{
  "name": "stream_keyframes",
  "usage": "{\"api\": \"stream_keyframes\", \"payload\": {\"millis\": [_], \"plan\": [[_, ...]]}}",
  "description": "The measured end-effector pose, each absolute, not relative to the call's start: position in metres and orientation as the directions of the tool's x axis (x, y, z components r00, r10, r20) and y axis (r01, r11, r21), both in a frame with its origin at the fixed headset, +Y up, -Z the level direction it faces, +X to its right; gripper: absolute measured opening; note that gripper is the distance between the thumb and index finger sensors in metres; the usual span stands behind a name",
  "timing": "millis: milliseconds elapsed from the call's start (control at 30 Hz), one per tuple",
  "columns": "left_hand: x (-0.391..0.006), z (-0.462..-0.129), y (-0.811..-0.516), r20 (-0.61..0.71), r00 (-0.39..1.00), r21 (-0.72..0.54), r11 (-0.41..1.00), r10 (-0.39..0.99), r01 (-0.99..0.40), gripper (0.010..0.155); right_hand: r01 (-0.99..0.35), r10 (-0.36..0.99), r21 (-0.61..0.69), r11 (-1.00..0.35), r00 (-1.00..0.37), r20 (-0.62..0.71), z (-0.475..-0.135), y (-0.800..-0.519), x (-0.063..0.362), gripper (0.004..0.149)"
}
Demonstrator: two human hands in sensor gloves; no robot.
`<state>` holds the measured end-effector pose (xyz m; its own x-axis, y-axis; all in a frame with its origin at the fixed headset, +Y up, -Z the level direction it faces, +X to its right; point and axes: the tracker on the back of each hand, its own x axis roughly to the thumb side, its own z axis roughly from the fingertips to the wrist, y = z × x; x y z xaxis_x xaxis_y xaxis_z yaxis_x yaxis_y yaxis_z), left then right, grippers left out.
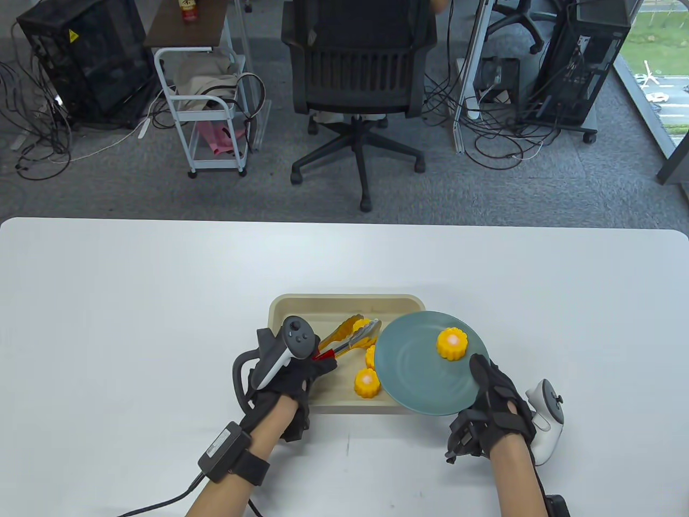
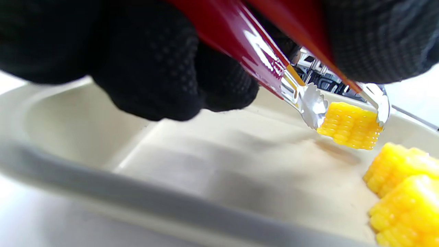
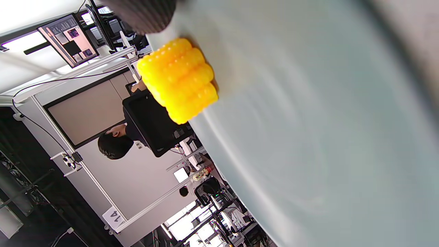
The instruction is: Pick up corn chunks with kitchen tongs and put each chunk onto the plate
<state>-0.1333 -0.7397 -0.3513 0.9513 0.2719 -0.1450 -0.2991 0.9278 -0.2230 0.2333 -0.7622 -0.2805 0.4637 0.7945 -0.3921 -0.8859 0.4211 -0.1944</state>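
Observation:
My left hand [image 1: 301,371] grips the red handles of the kitchen tongs [image 1: 347,340] over the beige tray [image 1: 301,307]. The tongs' metal tips [image 2: 310,109] clamp a yellow corn chunk [image 2: 349,125], held just above the tray floor. Two more corn chunks [image 1: 367,383] lie in the tray near the plate's left edge. My right hand [image 1: 492,404] holds the blue-grey plate [image 1: 420,377] by its near right rim, lifted over the tray's right part. One corn chunk [image 1: 452,343] sits on the plate, also close up in the right wrist view [image 3: 178,80].
The white table [image 1: 134,301] spreads wide on both sides of the tray. Beyond its far edge stand an office chair [image 1: 358,81], a white cart [image 1: 207,107] and computer towers [image 1: 581,59] with cables on the floor.

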Motion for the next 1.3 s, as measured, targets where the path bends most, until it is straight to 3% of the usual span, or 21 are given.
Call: {"api": "stream_keyframes", "payload": {"millis": [467,733,933,1300], "plan": [[-0.146,-0.332,-0.681,-0.087,0.865,-0.064,0.864,0.493,-0.499,0.072,-0.876,0.787,-0.209,0.435,0.482,-0.385,-0.28,-0.762,0.235,0.053],[-0.127,-0.313,-0.648,0.083,0.846,-0.042,0.85,0.527,-0.525,0.071,-0.858,0.772,-0.227,0.46,0.513,-0.374,-0.28,-0.762,0.239,0.053],[-0.103,-0.302,-0.645,0.179,0.867,-0.056,0.884,0.466,-0.464,0.072,-0.849,0.761,-0.242,0.469,0.528,-0.378,-0.28,-0.764,0.243,0.053],[-0.091,-0.304,-0.659,0.202,0.889,-0.084,0.912,0.41,-0.401,0.071,-0.854,0.764,-0.237,0.462,0.52,-0.382,-0.28,-0.764,0.243,0.053]]}}
